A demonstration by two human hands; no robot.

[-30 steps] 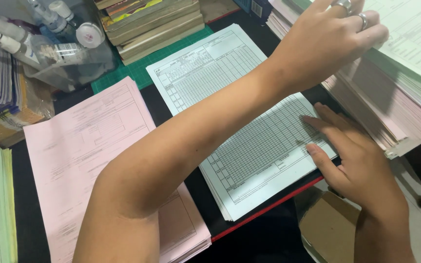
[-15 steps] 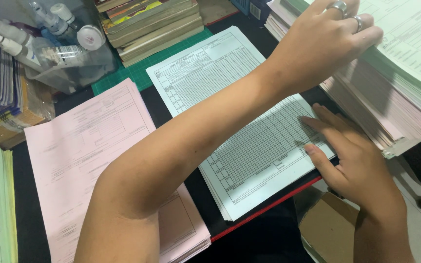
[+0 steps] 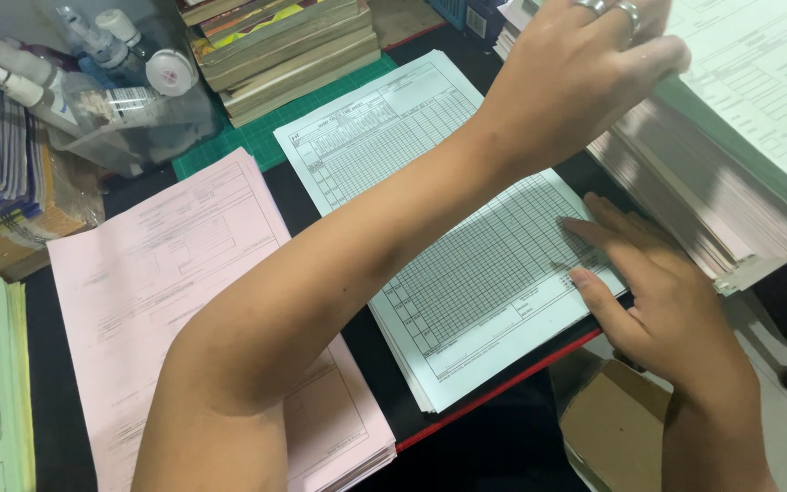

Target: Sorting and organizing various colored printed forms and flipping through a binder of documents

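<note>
Green sheets [image 3: 758, 82] top the tall paper stack [image 3: 703, 200] just right of the white gridded forms [image 3: 466, 246]; the left hand [image 3: 585, 73] crosses over and grips their lifted edge, while the right hand [image 3: 658, 292] lies open, flat on the forms, pinning them.

Bare forearms, two silver rings [image 3: 608, 7] on left grip [image 3: 576, 82]

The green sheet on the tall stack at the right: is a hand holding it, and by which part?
The left hand lifts the green sheet by its near left edge; the right hand only presses flat on the white gridded forms.
</note>
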